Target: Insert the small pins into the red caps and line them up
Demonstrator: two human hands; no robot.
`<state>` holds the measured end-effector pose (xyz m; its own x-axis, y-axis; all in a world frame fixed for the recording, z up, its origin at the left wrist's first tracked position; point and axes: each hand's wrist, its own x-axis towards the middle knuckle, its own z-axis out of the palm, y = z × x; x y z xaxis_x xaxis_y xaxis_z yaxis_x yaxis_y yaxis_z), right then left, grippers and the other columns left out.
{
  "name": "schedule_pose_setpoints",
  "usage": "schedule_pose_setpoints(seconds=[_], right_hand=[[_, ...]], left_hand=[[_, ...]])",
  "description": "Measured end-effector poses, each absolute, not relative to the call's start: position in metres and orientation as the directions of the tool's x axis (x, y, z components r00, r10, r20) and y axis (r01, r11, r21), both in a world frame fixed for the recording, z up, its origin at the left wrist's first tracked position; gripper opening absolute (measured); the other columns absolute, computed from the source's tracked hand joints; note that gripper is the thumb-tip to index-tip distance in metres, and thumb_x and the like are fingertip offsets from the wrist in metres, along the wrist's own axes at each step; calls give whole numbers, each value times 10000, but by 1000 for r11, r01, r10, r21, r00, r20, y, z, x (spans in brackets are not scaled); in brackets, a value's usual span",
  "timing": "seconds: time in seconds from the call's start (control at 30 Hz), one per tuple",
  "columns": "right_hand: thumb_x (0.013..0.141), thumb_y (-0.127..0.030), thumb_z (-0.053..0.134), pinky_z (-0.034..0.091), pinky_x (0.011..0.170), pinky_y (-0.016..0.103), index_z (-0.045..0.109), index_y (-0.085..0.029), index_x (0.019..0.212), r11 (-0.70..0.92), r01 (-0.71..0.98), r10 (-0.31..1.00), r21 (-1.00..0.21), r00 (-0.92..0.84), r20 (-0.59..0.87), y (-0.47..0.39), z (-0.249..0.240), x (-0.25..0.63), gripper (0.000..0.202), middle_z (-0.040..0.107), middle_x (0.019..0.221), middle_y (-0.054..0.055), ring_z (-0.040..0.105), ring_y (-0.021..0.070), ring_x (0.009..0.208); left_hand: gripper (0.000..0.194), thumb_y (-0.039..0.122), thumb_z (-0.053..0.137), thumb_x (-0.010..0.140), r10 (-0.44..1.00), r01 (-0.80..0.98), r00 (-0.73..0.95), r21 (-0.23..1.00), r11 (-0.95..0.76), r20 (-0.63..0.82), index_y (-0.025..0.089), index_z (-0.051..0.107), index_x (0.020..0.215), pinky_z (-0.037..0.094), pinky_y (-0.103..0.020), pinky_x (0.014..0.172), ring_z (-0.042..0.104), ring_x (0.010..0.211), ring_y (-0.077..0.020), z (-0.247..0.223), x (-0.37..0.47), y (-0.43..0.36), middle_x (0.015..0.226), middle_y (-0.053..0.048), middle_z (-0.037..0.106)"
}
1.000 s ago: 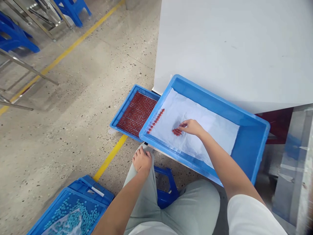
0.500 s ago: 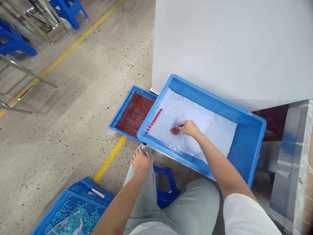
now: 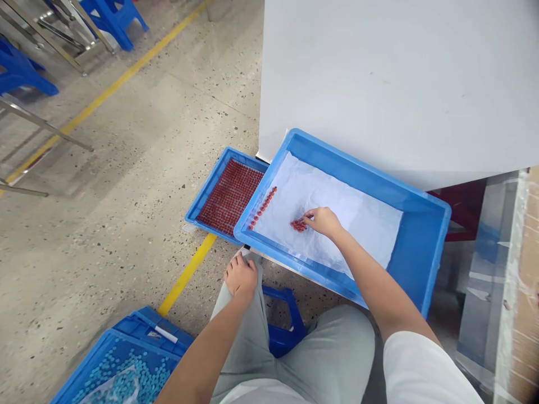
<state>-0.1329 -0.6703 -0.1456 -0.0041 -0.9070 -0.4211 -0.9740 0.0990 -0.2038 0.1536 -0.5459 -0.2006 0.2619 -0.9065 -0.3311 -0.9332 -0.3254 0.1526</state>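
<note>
Fingertips together, my right hand [image 3: 322, 220] reaches into the large blue tray [image 3: 425, 247] and touches the edge of a small pile of red round pieces [image 3: 298, 225]. Whatever is between the fingertips is too small to make out. The pile lies on a white sheet [image 3: 357, 207] lining part of the tray. Left of it, a slanting row of red pieces [image 3: 261, 209] runs along the tray's left end. My left hand [image 3: 241, 276] rests on my knee, fingers spread and holding nothing.
A smaller blue tray [image 3: 191, 216] of red pieces in tight rows sits partly beneath the large tray's left end. At lower left, a blue crate [image 3: 63, 393] holds turquoise pieces and a clear bag. A white table [image 3: 379, 84] lies beyond; blue stools [image 3: 113, 22] stand at upper left.
My right hand stays at the pile with its fingertips together, with only slight movement. My left hand remains on the knee. The whole view has shifted a little.
</note>
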Motion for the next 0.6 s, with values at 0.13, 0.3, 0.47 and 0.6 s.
schedule_pose_setpoints(seconds=[0.13,0.3,0.47,0.6], right_hand=[[872,-357,496,475,701,255,739,-284,990,70,-989,-906,-128,-9,-423,-669,-144,-129,280,750,938,20,682,190,847],[872,-379,487,455,669,264,743,-254,962,19,-999,-906,-43,1,-423,-668,-144,-122,298,745,844,64,678,208,813],[856,-368,507,423,613,250,738,-281,951,-11,-1000,-914,-20,18,-406,-670,-146,-121,265,746,854,33,672,197,782],[873,-337,483,407,613,257,731,-268,965,-44,-999,-933,-2,42,-357,-676,-145,-127,274,746,913,36,668,201,806]], left_hand=[[464,331,380,901,-908,-934,259,154,-323,-330,155,541,1299,370,-473,950,539,1138,-328,-201,154,-545,1208,-171,620],[467,328,373,903,-909,-934,257,156,-320,-327,150,539,1302,371,-471,945,538,1139,-327,-201,154,-545,1205,-174,620],[463,328,375,908,-912,-936,249,160,-313,-324,149,536,1304,377,-466,946,536,1142,-324,-203,155,-545,1209,-165,620],[455,326,386,905,-914,-937,250,159,-311,-319,152,543,1295,374,-472,946,536,1137,-328,-205,156,-544,1204,-160,622]])
